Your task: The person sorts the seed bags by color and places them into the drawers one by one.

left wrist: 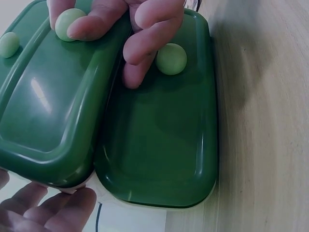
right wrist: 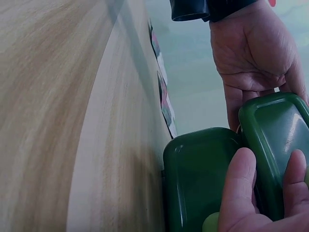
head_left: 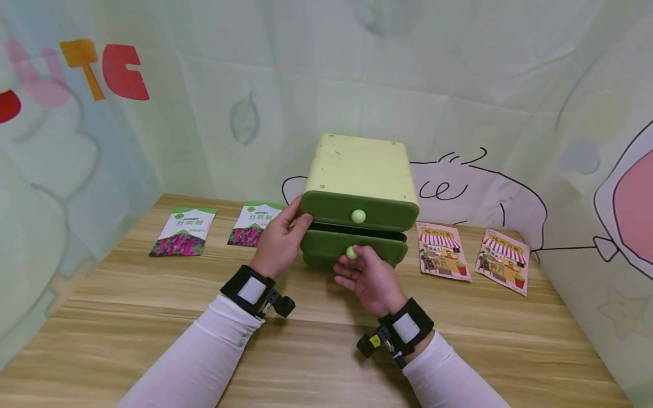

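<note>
A small drawer cabinet (head_left: 364, 167) with a cream top and green drawer fronts stands on the table. Its middle drawer (head_left: 326, 243) juts out beyond the others, with a dark gap along its upper edge. My right hand (head_left: 369, 280) pinches that drawer's pale green round knob (head_left: 351, 253) between thumb and finger, other fingers spread below. At the cabinet's left side, my left hand (head_left: 280, 241) grips the edge, thumb toward the front. The bottom drawer (left wrist: 159, 125) sits farther back, its knob (left wrist: 171, 59) partly behind my right fingers. The top drawer (head_left: 326, 209) has a matching knob.
Two seed-like packets, one white-and-pink (head_left: 183, 232) and another (head_left: 250, 224) partly behind my left hand, lie left of the cabinet. Right of it lie two pink illustrated packets, the nearer (head_left: 444, 252) and the farther (head_left: 503, 260). A printed cloth (head_left: 306, 73) hangs behind.
</note>
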The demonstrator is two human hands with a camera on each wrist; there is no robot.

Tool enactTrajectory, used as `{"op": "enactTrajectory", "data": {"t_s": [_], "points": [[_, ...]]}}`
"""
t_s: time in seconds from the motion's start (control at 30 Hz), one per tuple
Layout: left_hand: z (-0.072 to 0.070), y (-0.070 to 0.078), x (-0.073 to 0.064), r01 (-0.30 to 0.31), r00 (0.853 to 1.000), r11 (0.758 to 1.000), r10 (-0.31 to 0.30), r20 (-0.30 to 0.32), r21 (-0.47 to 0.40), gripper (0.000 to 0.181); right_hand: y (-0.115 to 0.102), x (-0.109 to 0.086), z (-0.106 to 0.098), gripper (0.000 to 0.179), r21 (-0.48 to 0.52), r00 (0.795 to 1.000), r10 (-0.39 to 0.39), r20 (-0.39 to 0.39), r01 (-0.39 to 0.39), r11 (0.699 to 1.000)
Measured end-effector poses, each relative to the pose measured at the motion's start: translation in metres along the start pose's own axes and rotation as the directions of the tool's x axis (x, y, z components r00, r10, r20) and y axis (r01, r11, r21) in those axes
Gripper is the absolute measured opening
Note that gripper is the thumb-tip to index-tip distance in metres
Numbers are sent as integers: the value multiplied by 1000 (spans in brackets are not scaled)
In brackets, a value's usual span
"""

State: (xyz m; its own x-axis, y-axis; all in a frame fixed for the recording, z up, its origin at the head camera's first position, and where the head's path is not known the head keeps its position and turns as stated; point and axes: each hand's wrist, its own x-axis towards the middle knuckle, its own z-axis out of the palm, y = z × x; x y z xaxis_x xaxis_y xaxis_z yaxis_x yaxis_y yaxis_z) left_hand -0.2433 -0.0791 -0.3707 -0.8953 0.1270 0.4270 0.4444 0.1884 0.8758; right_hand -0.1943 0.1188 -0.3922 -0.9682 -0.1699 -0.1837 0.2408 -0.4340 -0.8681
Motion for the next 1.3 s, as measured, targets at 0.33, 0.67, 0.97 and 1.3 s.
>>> {"op": "enactTrajectory", "data": {"t_s": [0.33, 0.67, 0.97, 1.3], "points": [[0, 0, 0, -1, 1000, 1000, 1, 0, 2, 43, 0, -2, -1, 19, -1, 1000, -8, 11, 8, 1000], [-2, 15, -3, 13, 1000, 1000, -13, 5, 4, 46, 3, -3, -2, 18, -6, 1000, -17, 22, 18, 1000], [-3, 40, -11, 29, 999, 1000, -29, 18, 13, 45, 3, -7, -1, 18, -9, 1000, -2, 20, 2, 1000], [-2, 8, -2, 34, 999, 999, -34, 17, 4, 46, 4, -10, -2, 26, -64, 999, 13, 41, -10, 998]]}}
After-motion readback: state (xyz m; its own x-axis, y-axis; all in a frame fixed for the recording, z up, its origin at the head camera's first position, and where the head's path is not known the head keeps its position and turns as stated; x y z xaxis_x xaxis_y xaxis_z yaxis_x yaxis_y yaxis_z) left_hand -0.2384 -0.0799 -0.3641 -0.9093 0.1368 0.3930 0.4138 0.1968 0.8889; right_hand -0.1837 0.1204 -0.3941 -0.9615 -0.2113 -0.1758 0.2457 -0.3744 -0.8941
